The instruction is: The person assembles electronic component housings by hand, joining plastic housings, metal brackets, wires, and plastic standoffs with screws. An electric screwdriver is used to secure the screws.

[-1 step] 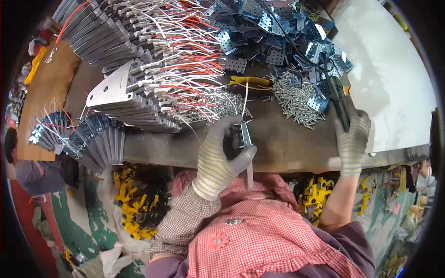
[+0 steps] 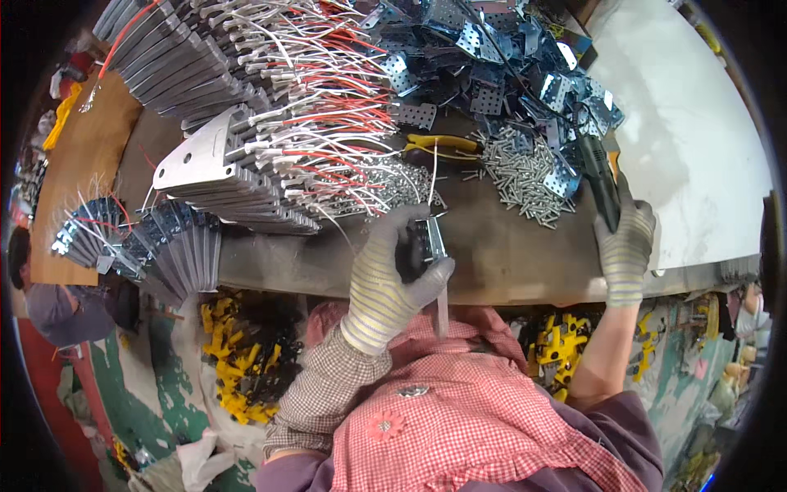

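Observation:
Both my hands wear striped work gloves. My left hand (image 2: 393, 275) grips a narrow metal part (image 2: 435, 238) over the table's front edge, its fingers wrapped round it. From the part's top a white wire (image 2: 434, 176) stands up, and a flat strip shows below my thumb. At the right, my right hand (image 2: 625, 242) is closed round a long dark handheld tool, seemingly an electric screwdriver (image 2: 601, 180). The tool tilts toward the far left, apart from the metal part. A pile of screws (image 2: 520, 174) lies between my hands, with yellow-handled pliers (image 2: 443, 146) to its left.
Stacked grey metal plates (image 2: 197, 156) with white and red wires fill the left of the table. Perforated bluish brackets (image 2: 484, 66) are heaped at the back. A white board (image 2: 680, 139) covers the right. Yellow parts (image 2: 234, 353) lie below the table edge. Another person (image 2: 65, 316) is at far left.
My right hand and the dark tool have shifted very slightly to the right. My left hand and the metal part look unmoved.

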Action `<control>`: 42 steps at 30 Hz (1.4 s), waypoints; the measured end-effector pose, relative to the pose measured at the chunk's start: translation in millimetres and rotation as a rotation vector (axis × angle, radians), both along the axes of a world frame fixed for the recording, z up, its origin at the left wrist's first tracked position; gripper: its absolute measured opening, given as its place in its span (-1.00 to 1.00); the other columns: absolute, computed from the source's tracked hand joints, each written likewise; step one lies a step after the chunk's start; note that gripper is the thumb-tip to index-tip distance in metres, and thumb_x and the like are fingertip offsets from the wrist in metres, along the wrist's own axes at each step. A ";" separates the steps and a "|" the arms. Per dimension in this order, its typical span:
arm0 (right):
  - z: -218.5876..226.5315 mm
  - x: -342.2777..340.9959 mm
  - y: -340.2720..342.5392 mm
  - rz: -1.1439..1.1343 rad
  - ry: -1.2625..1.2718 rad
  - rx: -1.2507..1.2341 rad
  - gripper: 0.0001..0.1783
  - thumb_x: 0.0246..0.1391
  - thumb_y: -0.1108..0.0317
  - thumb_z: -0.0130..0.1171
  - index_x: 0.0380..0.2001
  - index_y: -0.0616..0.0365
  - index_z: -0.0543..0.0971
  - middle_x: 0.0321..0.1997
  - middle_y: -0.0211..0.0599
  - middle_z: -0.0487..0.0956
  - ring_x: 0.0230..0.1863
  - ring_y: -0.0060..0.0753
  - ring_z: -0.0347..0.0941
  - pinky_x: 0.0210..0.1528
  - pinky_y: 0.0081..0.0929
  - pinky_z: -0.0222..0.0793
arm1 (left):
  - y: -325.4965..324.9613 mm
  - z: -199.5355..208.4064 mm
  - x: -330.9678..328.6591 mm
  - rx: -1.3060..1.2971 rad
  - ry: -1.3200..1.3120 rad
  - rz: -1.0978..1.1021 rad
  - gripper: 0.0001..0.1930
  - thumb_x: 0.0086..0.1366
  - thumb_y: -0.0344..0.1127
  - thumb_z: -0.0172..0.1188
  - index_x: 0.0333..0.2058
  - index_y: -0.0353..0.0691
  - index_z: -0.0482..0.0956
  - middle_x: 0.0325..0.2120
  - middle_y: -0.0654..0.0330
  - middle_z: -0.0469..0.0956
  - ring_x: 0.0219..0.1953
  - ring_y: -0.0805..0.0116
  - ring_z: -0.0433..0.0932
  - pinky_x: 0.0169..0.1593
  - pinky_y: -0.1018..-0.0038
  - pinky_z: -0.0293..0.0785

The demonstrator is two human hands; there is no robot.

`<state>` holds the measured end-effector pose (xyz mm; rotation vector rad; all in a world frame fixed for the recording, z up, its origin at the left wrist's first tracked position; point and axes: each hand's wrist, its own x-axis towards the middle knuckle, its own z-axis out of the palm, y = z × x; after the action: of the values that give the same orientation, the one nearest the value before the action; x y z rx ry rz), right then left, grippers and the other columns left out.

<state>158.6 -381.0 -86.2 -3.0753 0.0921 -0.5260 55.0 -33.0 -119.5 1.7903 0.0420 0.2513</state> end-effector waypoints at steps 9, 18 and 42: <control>-36.0 -5.5 7.9 0.330 0.141 1.739 -0.31 0.26 0.25 0.38 0.39 0.06 0.37 0.04 -0.30 0.56 0.06 -0.21 0.51 0.18 -0.17 0.49 | -2.6 -5.0 2.8 -0.011 0.009 -0.006 -0.35 0.11 -0.39 0.54 0.20 -0.12 0.51 -0.37 0.38 0.44 -0.35 0.57 0.42 -0.22 0.54 0.46; -62.1 -20.9 113.9 0.527 0.135 2.932 -0.62 0.26 0.15 0.37 0.02 -0.05 0.47 -0.26 -0.54 0.38 -0.12 -0.41 0.42 0.31 0.04 0.36 | -8.5 3.8 2.5 -0.100 0.008 -0.043 -0.36 0.22 -0.35 0.42 0.27 -0.21 0.44 -0.17 0.37 0.44 -0.17 0.57 0.40 0.00 0.55 0.41; -57.6 -20.9 119.4 0.489 0.065 2.882 -0.62 0.26 0.17 0.36 0.05 -0.04 0.48 -0.26 -0.55 0.34 -0.15 -0.45 0.37 0.32 -0.01 0.35 | -5.8 -3.4 4.1 -0.221 -0.002 -0.129 -0.25 0.20 -0.57 0.40 0.34 -0.29 0.29 0.01 0.24 0.40 -0.03 0.46 0.43 0.11 0.45 0.46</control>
<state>137.7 -261.6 -143.8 -0.2123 0.0093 0.0682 59.1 -38.8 -122.9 1.5660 -0.0450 0.1494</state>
